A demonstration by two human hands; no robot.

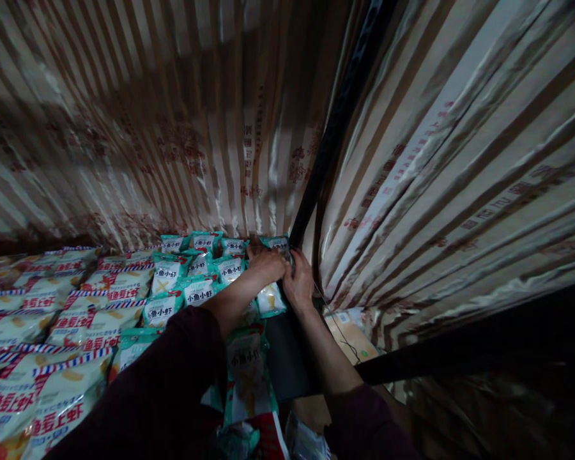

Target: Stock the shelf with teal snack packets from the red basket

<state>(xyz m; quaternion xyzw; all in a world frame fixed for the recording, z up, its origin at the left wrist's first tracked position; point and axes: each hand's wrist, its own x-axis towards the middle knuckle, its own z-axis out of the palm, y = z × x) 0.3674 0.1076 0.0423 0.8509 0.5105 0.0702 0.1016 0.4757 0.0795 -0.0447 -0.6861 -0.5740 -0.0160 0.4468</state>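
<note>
Both hands are close together at the far right corner of a row of small teal-and-white snack bags (231,270). My left hand (267,266) is closed, its fingers curled on the lower edge of a snack bag (274,243) against the back. My right hand (299,280) meets it from the right, thumb and fingers bent around that bag's right corner. Their fingertips partly hide the bag. Just below the hands lies another teal snack bag (270,299), partly covered by my left wrist.
Larger white-and-red snack bags (124,284) fill the left side in rows. A dark post (316,176) rises at the corner beside my hands. Pleated printed sheeting (196,128) hangs behind and to the right. A dark surface (287,354) shows between my forearms; a dark bar (460,338) runs right.
</note>
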